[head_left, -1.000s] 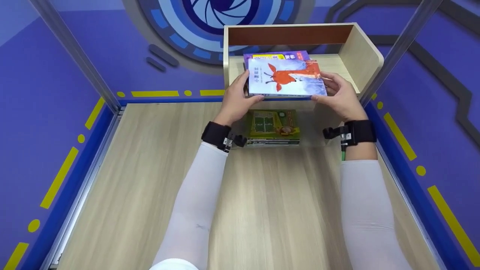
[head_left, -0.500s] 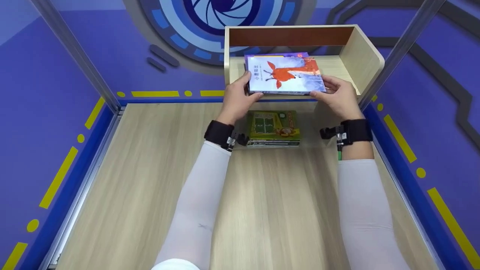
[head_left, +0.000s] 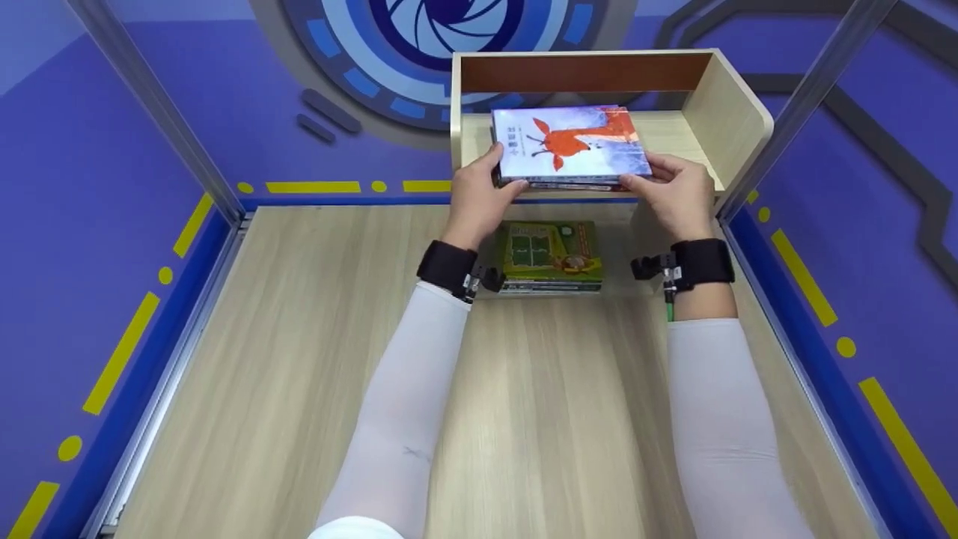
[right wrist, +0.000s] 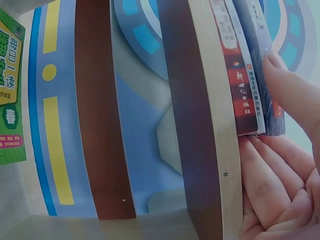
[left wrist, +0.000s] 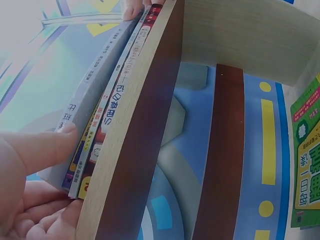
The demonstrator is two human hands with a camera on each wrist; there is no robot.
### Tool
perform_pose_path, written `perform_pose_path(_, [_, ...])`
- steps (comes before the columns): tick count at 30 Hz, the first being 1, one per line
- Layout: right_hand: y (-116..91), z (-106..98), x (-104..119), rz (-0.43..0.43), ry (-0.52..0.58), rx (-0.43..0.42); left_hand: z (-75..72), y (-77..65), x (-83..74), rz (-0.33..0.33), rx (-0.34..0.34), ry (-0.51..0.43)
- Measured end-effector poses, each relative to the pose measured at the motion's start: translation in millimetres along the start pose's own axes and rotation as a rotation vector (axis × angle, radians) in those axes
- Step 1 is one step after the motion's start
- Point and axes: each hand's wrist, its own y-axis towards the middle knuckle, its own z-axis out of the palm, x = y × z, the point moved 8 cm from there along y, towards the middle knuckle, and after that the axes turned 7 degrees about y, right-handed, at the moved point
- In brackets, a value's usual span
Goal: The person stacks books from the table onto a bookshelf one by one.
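Note:
A picture book point(head_left: 572, 142) with a red giraffe on its pale blue cover lies flat on top of a few other books point(left wrist: 120, 85) on the upper shelf. My left hand point(head_left: 479, 195) holds its left end, the thumb against the spine in the left wrist view. At the right end my right hand point(head_left: 676, 191) grips it, thumb on the spine edge and fingers curled by the side. In the right wrist view those fingers sit beside the lower books point(right wrist: 245, 95) and just past the shelf edge point(right wrist: 215, 85).
The pale wooden shelf unit point(head_left: 730, 112) has upright sides and a brown back rail. Below the upper board, a stack of books with a green cover point(head_left: 554, 251) stands on the lower level. The wooden tabletop point(head_left: 539, 419) spreads in front, between blue walls.
The giraffe book has moved back and down onto the books beneath, covering the purple one that showed behind it. Both hands travelled with it, and the forearms came slightly closer together.

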Motion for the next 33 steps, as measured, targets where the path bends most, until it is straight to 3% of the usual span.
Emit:
perform_pose_path(11, [-0.9, -4.5, -4.4, -0.004, -0.017, -0.125, 1.2, 0.2, 0.0, -0.014, -0.075, 0.041])
perform_pose_path(21, [-1.4, -0.8, -10.0, 0.019, 0.036, -0.162, 0.5, 1.7, 0.2, -0.049, -0.104, 0.033])
perform_pose_path(28, [-6.4, -2.2, -9.1, -0.126, 0.030, -0.241, -0.5, 2.8, -1.5, -0.036, -0.115, 0.082])
perform_pose_path(33, [-10.0, -1.0, -13.7, -0.175, 0.047, -0.300, -1.0, 0.4, -0.8, -0.023, -0.135, 0.071])
